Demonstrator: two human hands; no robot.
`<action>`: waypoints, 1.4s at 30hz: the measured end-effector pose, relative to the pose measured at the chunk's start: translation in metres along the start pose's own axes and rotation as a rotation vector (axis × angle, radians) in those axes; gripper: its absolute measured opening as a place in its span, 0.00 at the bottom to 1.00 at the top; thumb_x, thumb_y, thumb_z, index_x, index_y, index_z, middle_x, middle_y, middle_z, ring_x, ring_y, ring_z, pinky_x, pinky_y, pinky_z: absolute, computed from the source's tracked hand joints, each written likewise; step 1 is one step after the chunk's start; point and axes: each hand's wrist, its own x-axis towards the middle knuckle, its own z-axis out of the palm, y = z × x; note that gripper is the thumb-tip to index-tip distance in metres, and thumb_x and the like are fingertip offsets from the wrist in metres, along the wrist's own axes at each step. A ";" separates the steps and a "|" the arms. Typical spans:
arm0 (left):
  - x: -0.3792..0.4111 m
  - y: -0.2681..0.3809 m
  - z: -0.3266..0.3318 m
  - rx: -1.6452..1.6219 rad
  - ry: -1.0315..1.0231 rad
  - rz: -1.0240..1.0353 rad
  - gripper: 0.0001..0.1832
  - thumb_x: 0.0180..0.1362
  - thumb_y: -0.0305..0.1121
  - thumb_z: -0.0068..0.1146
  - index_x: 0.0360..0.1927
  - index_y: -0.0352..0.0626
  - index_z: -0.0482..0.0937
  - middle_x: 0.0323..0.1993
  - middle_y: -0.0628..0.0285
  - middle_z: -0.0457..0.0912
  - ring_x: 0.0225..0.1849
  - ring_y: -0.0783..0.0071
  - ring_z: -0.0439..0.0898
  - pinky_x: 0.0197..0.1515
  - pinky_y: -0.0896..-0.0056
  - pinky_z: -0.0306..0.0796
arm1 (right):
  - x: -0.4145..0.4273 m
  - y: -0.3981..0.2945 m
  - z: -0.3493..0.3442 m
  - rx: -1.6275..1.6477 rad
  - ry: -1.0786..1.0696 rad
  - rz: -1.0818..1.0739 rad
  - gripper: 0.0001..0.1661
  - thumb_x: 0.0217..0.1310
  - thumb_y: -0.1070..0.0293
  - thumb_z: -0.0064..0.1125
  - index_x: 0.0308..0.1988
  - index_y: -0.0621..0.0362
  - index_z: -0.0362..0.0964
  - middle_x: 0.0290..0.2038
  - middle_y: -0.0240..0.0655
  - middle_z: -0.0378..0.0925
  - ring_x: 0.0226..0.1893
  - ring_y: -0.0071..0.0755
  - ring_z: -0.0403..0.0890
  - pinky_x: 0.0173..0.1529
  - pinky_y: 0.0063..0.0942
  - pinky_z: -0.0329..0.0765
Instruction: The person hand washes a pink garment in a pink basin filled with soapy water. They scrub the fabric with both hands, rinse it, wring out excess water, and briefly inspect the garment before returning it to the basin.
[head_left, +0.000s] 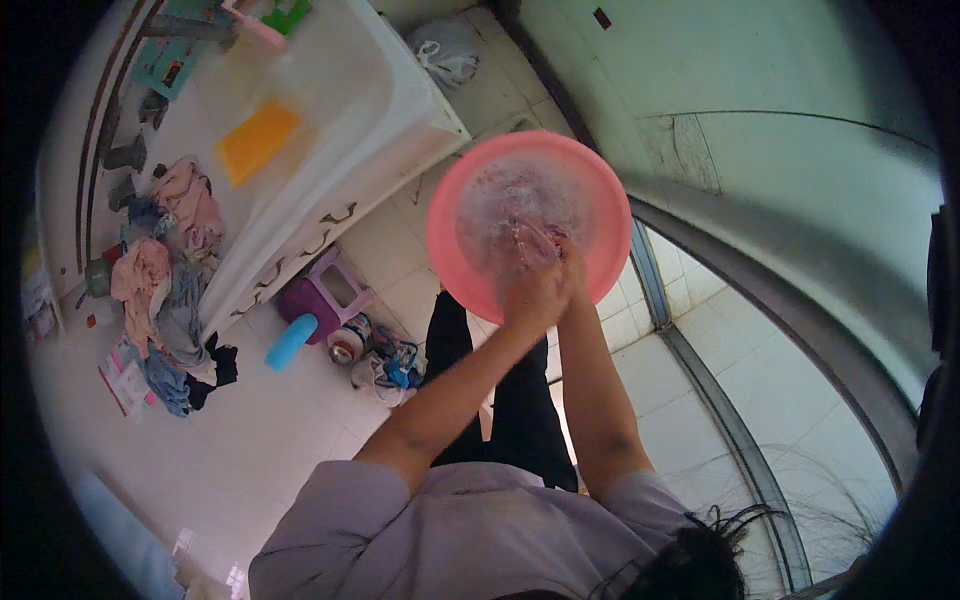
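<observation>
A round pink plastic basin (444, 217) stands in front of my legs, with soapy, foamy water (517, 180) in it. My left hand (531, 298) and my right hand (571, 271) are close together over the near part of the basin. Between them they grip a wet pinkish cloth (531, 238), bunched up, part of it lying in the suds. The fingers of both hands are partly hidden by the cloth and by each other.
Left of the basin is a white bathtub (360, 142) with an orange item (259, 142) inside. Clothes (176, 300) are heaped at its end. A purple stool (341, 285), a blue object (291, 343) and a bag (382, 375) sit nearby. A metal door track (697, 371) runs at right.
</observation>
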 end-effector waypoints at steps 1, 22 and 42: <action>0.005 0.004 -0.001 0.020 0.006 -0.037 0.20 0.64 0.46 0.45 0.35 0.39 0.80 0.27 0.44 0.81 0.33 0.44 0.80 0.38 0.45 0.72 | 0.003 0.006 -0.003 0.033 -0.023 -0.035 0.21 0.66 0.56 0.48 0.49 0.60 0.71 0.38 0.35 0.78 0.38 0.32 0.79 0.37 0.31 0.77; 0.077 -0.095 -0.009 -0.799 0.243 -0.507 0.20 0.64 0.47 0.51 0.48 0.41 0.76 0.44 0.54 0.81 0.46 0.57 0.80 0.43 0.54 0.74 | -0.023 -0.038 -0.010 1.057 -0.081 0.474 0.28 0.66 0.52 0.48 0.58 0.60 0.65 0.51 0.41 0.75 0.51 0.42 0.76 0.57 0.42 0.75; 0.012 -0.106 -0.080 -2.131 -0.264 -0.429 0.31 0.58 0.44 0.51 0.64 0.44 0.65 0.65 0.58 0.67 0.66 0.55 0.66 0.68 0.48 0.58 | -0.041 -0.045 -0.080 0.791 0.040 0.402 0.28 0.68 0.52 0.49 0.59 0.60 0.65 0.56 0.40 0.73 0.54 0.40 0.76 0.59 0.38 0.74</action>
